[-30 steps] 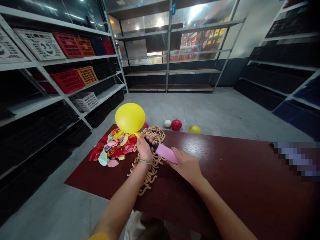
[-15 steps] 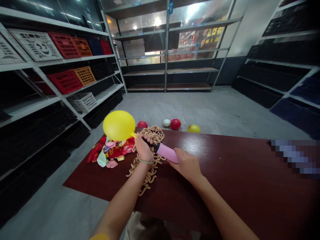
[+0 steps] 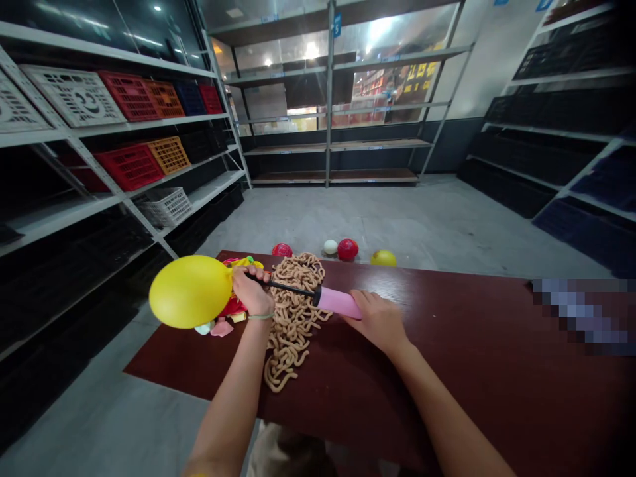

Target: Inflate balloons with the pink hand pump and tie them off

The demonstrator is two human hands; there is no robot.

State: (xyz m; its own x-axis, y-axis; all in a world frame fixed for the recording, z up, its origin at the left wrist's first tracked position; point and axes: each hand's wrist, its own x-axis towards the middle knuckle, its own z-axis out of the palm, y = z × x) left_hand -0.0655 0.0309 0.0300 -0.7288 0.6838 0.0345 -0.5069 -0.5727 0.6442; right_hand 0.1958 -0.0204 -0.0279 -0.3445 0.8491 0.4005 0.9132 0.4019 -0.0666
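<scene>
One pink plastic hand pump [image 3: 340, 303], long axis crosswise above the dark red-brown wooden surface [image 3: 447, 344]. My left hand [image 3: 254, 295] grips its handle beside the neck of an inflated yellow balloon [image 3: 191, 291] — leftward, across the left edge. My right hand [image 3: 380, 324] clamps the barrel — more room rightward.

The yellow balloon [image 3: 191, 292] partly hides the limp balloons [image 3: 233, 307] behind it.
</scene>
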